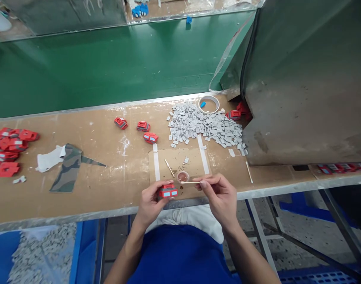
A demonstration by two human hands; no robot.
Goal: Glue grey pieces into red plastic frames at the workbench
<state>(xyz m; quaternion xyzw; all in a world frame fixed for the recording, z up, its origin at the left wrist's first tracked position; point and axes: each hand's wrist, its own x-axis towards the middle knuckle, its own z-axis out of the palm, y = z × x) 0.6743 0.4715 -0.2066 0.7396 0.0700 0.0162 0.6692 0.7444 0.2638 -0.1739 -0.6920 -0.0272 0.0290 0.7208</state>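
a heap of red plastic blocks point(8, 152) lies at the far left of the brown desk point(103, 185), beside a camouflage cloth scrap point(66, 167). three more red blocks point(143, 127) sit loose ahead. the left hand point(151, 203) is closed round a red block with pale inserts point(168, 192) at the desk's near edge. the right hand point(220, 195) pinches a thin wooden stick point(190, 182), its tip at a small glue cup point(183, 177). a big pile of grey tiles point(204, 126) waits, so much seems left.
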